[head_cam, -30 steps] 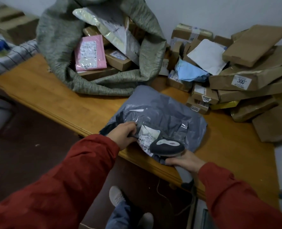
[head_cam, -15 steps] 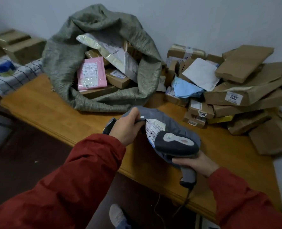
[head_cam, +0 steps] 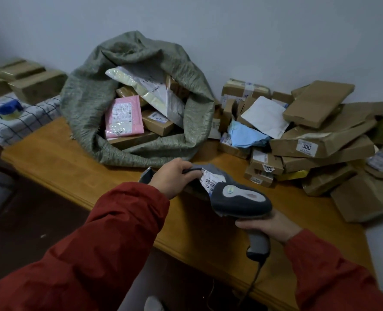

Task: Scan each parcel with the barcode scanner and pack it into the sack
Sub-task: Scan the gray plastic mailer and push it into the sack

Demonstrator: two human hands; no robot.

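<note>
My left hand (head_cam: 172, 176) grips the top edge of a grey plastic mailer parcel (head_cam: 210, 170), held up off the wooden table (head_cam: 51, 158) with its white barcode label (head_cam: 210, 179) facing me. My right hand (head_cam: 268, 225) holds the handle of a dark grey barcode scanner (head_cam: 240, 199), whose head sits just in front of the label and hides most of the parcel. Behind stands a green woven sack (head_cam: 87, 104), open toward me, holding a pink parcel (head_cam: 123, 118), brown boxes and a white mailer (head_cam: 150, 90).
A heap of brown cardboard parcels (head_cam: 316, 140), with a white envelope (head_cam: 264, 115) and a blue bag (head_cam: 244, 134), fills the table's right side. Brown boxes (head_cam: 29, 81) on a checked cloth (head_cam: 17, 122) stand at far left. The scanner's cable (head_cam: 252, 286) hangs off the front edge.
The grey parcel, lying flat on the table a second ago, has been lifted and folded up by my left hand. The scanner has risen with it and the view has tilted upward.
</note>
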